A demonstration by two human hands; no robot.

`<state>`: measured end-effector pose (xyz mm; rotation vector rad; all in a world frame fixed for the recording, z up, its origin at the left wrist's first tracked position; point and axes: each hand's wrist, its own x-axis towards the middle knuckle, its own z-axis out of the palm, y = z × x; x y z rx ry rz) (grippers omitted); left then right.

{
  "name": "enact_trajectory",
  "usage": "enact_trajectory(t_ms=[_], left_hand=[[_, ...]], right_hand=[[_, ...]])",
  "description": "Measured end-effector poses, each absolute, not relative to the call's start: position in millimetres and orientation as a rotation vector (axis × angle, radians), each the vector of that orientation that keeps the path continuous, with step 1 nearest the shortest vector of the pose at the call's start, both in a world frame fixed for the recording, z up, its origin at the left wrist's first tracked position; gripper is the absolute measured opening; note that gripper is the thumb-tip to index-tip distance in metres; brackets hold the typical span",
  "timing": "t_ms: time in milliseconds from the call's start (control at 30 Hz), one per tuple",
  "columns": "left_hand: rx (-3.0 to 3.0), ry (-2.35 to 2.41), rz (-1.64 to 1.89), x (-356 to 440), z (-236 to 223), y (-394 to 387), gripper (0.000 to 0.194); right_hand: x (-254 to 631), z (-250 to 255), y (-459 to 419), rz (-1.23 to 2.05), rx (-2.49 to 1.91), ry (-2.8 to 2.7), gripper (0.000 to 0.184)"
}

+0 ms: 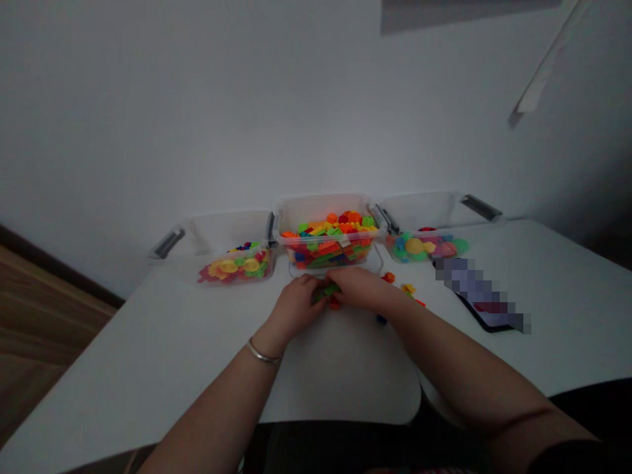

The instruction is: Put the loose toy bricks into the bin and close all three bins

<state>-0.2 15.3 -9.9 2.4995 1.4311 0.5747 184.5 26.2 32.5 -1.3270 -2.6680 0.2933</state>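
Both hands meet over the white table, just in front of the middle bin. A green toy brick [332, 288] shows between the fingertips. My left hand [296, 303], with a silver bangle at the wrist, has its fingers closed at the brick's left side. From the right, my right hand [359, 288] curls over the same brick with its fingers closed. An orange-red brick [335, 303] sits just below the fingers; whether it is joined to the green one I cannot tell. Part of the brickwork is hidden by the hands.
A clear bin [330, 238] of colourful bricks stands behind the hands. Other clear bins of toy pieces stand left [237, 266] and right [427, 247]. Loose orange [389, 278], yellow [408, 289] and blue [381, 319] pieces lie by my right forearm. A phone [478, 296] lies farther right.
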Motion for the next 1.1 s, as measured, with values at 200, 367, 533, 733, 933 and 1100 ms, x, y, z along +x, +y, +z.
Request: enact_trajectory(t_ms=[200,367,533,733,933,1100], left_hand=[[2.470,1.453,0.596,-2,-13,17,0.023],[2.414,1.436,0.627,0,-10,16,0.029],[2.406,1.401,0.659,2,-9,14,0.028],[2.483,1.292,0.717,4,-5,11,0.027],[2.540,1.229,0.710,5,-7,11,0.028],[2.605,1.151,0.707,4,-12,11,0.032]], right_hand=[[188,42,23,0.212,-1.283,-2.674,0.018],[195,58,18,0.105,-1.221,-2.681,0.023],[210,76,18,-0.013,-1.152,-2.528,0.030],[227,79,31,-0.080,-1.179,-1.833,0.039],[231,63,52,-0.115,-1.096,-1.707,0.025],[226,53,58,-0.161,-1.164,-1.891,0.033]])
